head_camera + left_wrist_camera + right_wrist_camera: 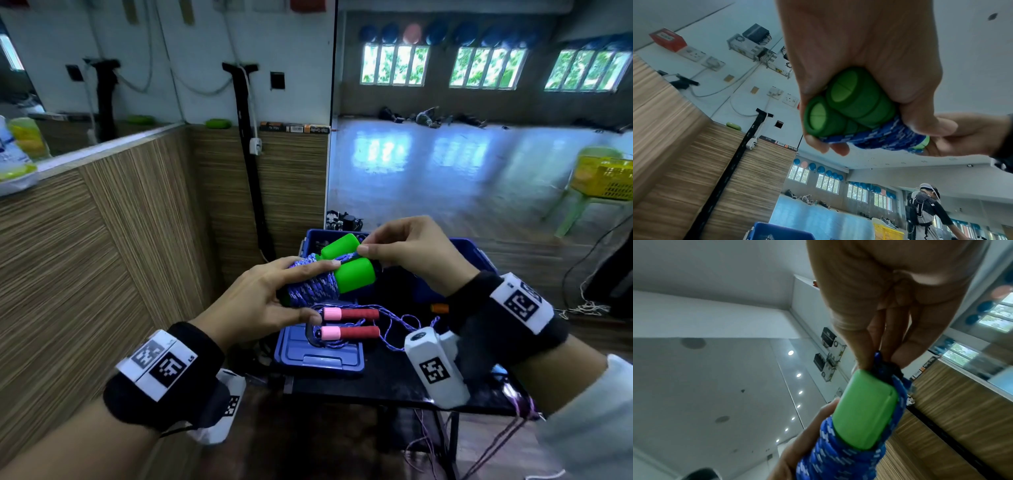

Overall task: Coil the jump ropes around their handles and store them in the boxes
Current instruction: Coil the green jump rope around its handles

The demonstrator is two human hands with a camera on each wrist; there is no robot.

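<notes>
My left hand (274,298) grips a pair of green jump-rope handles (352,274) with blue patterned rope (311,287) coiled round their middle; the same bundle shows in the left wrist view (849,110) and the right wrist view (863,410). At the handles' far end my right hand (404,250) pinches the blue rope's end (882,368) between thumb and fingers. Below, a second rope with red-and-pink handles (349,323) and a thin purple cord (400,329) lies loose over a blue box lid (318,356). An open blue box (469,253) stands behind the hands.
The boxes sit on a small black table (376,380) beside a wood-panelled wall (102,240). Thin cords hang off the table's right edge (520,411). A yellow crate (606,178) rests on a green chair at far right. A person (925,211) stands in the distance.
</notes>
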